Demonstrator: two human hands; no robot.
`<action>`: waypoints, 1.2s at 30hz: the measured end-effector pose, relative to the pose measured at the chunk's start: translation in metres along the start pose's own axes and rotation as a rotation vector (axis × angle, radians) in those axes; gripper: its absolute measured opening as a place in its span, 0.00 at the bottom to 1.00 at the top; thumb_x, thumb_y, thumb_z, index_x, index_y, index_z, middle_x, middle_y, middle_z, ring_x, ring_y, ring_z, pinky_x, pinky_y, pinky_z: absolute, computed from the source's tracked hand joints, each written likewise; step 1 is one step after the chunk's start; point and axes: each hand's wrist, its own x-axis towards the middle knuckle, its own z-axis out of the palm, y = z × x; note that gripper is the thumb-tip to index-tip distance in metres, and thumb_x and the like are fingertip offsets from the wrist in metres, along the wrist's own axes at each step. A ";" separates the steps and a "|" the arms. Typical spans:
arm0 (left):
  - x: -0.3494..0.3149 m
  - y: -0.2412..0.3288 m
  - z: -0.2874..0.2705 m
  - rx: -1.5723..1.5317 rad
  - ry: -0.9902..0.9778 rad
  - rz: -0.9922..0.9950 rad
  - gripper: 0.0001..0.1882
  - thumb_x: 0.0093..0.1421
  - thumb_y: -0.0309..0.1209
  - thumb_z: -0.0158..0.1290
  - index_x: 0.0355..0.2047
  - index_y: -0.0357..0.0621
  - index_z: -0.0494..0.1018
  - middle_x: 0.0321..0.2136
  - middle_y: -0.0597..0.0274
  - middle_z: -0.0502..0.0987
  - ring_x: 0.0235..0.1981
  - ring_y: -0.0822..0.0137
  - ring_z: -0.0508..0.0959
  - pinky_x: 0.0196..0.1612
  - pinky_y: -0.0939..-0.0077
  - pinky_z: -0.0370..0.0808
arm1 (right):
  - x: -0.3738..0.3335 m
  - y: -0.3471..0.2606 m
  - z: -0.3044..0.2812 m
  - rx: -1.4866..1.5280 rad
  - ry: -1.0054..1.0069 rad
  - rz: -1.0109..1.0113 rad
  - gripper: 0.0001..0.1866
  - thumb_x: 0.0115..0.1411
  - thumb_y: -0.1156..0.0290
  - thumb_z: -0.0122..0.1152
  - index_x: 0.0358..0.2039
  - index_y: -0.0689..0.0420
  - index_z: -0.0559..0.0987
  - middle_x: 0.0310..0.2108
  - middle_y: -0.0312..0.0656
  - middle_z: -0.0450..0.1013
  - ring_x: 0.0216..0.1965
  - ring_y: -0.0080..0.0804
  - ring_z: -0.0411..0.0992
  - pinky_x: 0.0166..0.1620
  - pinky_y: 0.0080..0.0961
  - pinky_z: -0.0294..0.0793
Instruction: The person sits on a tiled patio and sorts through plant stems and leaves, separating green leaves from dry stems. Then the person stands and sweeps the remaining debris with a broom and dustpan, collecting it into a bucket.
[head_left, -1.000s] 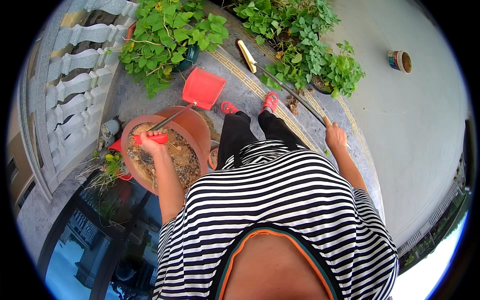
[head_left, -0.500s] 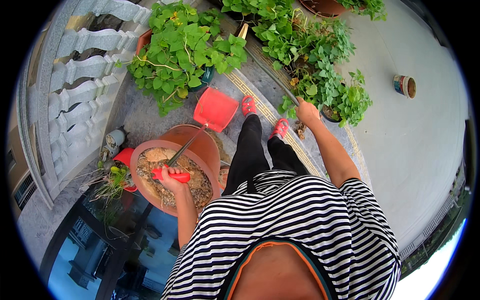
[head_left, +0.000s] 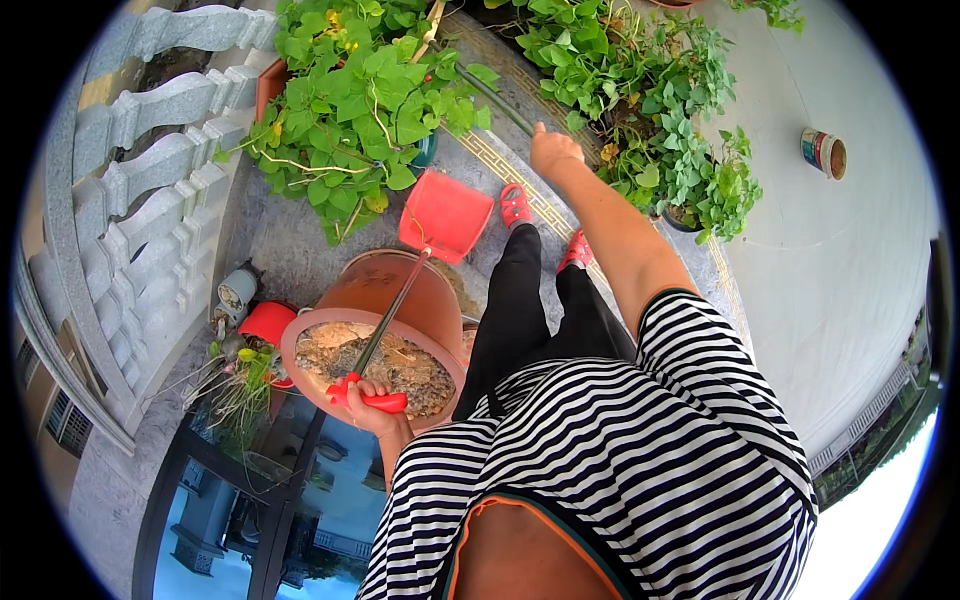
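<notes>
My left hand [head_left: 372,402] is closed round the red grip of a long-handled red dustpan [head_left: 446,212]. The dustpan's metal stick crosses over a large terracotta pot [head_left: 375,285] filled with soil, and its pan rests near the floor in front of my feet. Stretched out ahead, my right hand [head_left: 556,152] grips a long dark pole [head_left: 495,98] with its fingers wrapped round. The pole's far end goes in among the leaves, so the tool's head cannot be made out. Leafy plants [head_left: 360,110] in pots hang over the floor just beyond the dustpan.
More leafy plants [head_left: 690,120] grow to the right of the pole. A small paint bucket [head_left: 822,153] stands on the pale floor farther right. Along the left runs a stone balustrade [head_left: 150,170]. A red pot [head_left: 268,322] and a white pot [head_left: 238,288] sit beside the terracotta one.
My right hand has moved forward and to the left with the pole, pushing it farther toward the leaves. My left hand still grips the dustpan, and the view has shifted slightly.
</notes>
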 end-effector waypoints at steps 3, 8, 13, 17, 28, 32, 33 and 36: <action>0.001 0.007 0.014 -0.021 0.029 0.004 0.15 0.61 0.32 0.43 0.48 0.50 0.58 0.15 0.69 0.59 0.16 0.74 0.61 0.20 0.78 0.62 | -0.016 0.038 -0.010 -0.062 -0.007 -0.011 0.17 0.59 0.71 0.41 0.49 0.58 0.64 0.42 0.57 0.73 0.45 0.53 0.72 0.46 0.44 0.72; -0.002 0.019 0.025 -0.041 0.032 -0.001 0.17 0.61 0.29 0.41 0.50 0.46 0.56 0.14 0.68 0.60 0.14 0.73 0.61 0.20 0.77 0.63 | -0.079 0.128 0.023 -0.090 -0.102 0.114 0.22 0.60 0.61 0.43 0.55 0.48 0.60 0.39 0.58 0.73 0.42 0.57 0.72 0.44 0.49 0.70; 0.001 0.021 0.026 -0.035 0.042 -0.025 0.16 0.60 0.30 0.42 0.49 0.47 0.57 0.14 0.69 0.59 0.14 0.74 0.61 0.20 0.77 0.62 | -0.126 0.147 0.014 -0.082 -0.044 0.118 0.24 0.60 0.59 0.45 0.57 0.46 0.61 0.37 0.58 0.73 0.38 0.58 0.72 0.43 0.50 0.70; 0.012 0.014 0.016 -0.032 0.062 -0.029 0.17 0.60 0.33 0.45 0.49 0.49 0.58 0.14 0.70 0.58 0.15 0.74 0.60 0.20 0.77 0.60 | -0.107 0.121 0.009 0.037 -0.036 0.127 0.24 0.60 0.60 0.44 0.57 0.48 0.61 0.38 0.58 0.73 0.40 0.57 0.72 0.44 0.48 0.71; 0.015 0.021 0.026 0.011 0.013 -0.007 0.12 0.62 0.35 0.44 0.45 0.49 0.61 0.15 0.72 0.57 0.17 0.76 0.59 0.23 0.79 0.60 | -0.002 0.023 0.015 0.158 -0.023 0.150 0.19 0.60 0.67 0.39 0.52 0.53 0.62 0.45 0.60 0.71 0.48 0.56 0.70 0.50 0.47 0.68; 0.020 0.023 0.023 -0.024 -0.020 0.001 0.16 0.60 0.31 0.43 0.49 0.48 0.57 0.15 0.69 0.59 0.15 0.74 0.61 0.20 0.77 0.62 | -0.056 0.096 0.026 -0.049 -0.089 0.170 0.24 0.59 0.70 0.39 0.58 0.51 0.57 0.41 0.59 0.72 0.44 0.56 0.72 0.46 0.48 0.70; 0.018 0.024 0.022 -0.012 -0.016 -0.001 0.17 0.60 0.30 0.43 0.49 0.48 0.57 0.15 0.69 0.59 0.15 0.74 0.61 0.20 0.77 0.62 | -0.069 0.117 0.033 -0.102 -0.089 0.161 0.26 0.59 0.71 0.40 0.60 0.50 0.55 0.40 0.58 0.73 0.42 0.55 0.73 0.45 0.48 0.71; 0.009 0.025 0.032 -0.039 0.019 -0.006 0.14 0.60 0.31 0.45 0.46 0.50 0.59 0.14 0.70 0.57 0.15 0.74 0.59 0.21 0.78 0.60 | -0.115 0.155 0.047 -0.241 -0.121 0.160 0.28 0.60 0.71 0.40 0.62 0.50 0.53 0.40 0.58 0.72 0.41 0.53 0.74 0.43 0.45 0.73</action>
